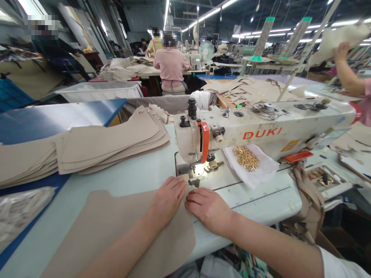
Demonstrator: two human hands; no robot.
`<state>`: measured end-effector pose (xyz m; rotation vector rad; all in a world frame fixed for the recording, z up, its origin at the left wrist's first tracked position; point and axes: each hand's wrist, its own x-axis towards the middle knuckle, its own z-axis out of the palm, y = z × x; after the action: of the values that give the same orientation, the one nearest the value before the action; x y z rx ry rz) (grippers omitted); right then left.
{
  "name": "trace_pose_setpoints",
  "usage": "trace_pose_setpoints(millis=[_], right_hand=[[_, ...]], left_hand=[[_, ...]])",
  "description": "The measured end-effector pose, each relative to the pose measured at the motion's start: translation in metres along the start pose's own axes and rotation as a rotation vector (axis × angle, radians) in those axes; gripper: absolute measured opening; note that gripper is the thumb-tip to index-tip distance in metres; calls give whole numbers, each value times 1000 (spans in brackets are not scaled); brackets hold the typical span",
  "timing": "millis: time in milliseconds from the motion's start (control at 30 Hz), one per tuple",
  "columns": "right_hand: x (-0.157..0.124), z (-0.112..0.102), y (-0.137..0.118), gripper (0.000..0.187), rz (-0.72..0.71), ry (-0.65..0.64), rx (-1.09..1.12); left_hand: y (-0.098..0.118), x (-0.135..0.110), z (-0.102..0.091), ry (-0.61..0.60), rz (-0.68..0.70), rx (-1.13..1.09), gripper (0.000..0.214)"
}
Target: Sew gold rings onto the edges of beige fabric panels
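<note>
A large beige fabric panel (121, 216) lies across the front of the sewing machine bed, with its upper corner close to the presser foot (195, 164). My left hand (169, 199) presses on that corner, fingers together and curled over the edge. Close beside it, my right hand (207, 208) pinches the panel's right edge; its fingertips are partly hidden. The white sewing machine (232, 131) has a lit needle area just beyond my fingers. Whatever small piece may lie between the fingertips cannot be made out.
Stacked beige panels (110, 143) lie to the left. Gold rings (246, 158) sit on a white cloth (265, 166) under the machine arm. A parts tray (327, 179) and hanging beige strips (308, 197) are on the right. Another person's arm (348, 69) lifts a panel at far right.
</note>
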<state>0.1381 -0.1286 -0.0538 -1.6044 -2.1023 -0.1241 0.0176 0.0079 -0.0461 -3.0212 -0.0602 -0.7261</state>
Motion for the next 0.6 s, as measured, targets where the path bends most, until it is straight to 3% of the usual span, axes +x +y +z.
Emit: trace_pose_setpoints(millis=[400, 600], right_hand=[[2, -2, -1, 11, 28, 8, -37], [11, -8, 6, 8, 60, -49, -118]], left_hand=[[1, 1, 0, -6, -6, 3, 28], [0, 0, 0, 35, -120, -152, 26]])
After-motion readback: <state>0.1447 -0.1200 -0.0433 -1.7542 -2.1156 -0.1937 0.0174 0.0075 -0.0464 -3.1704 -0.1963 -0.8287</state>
